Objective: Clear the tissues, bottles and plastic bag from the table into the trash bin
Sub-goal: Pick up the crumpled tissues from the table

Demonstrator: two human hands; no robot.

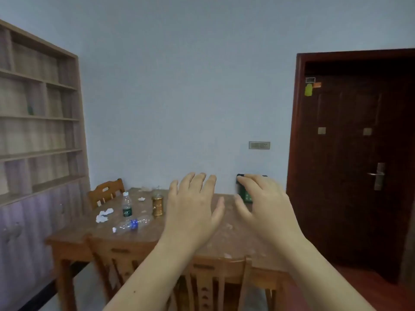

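A pale blue wall (179,86) fills the centre, with a wooden shelf (38,122) at the left, a dark red door (359,153) at the right, and a wooden table (226,234) with chairs (215,272) below.

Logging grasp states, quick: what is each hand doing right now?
Left hand: open, fingers spread, holding nothing.
Right hand: open, fingers loosely bent, holding nothing.

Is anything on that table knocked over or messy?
Yes. A clear bottle with a blue label lies on its side on the table, while the green-labelled bottle behind it stands upright. Crumpled white tissues are scattered near the left edge.
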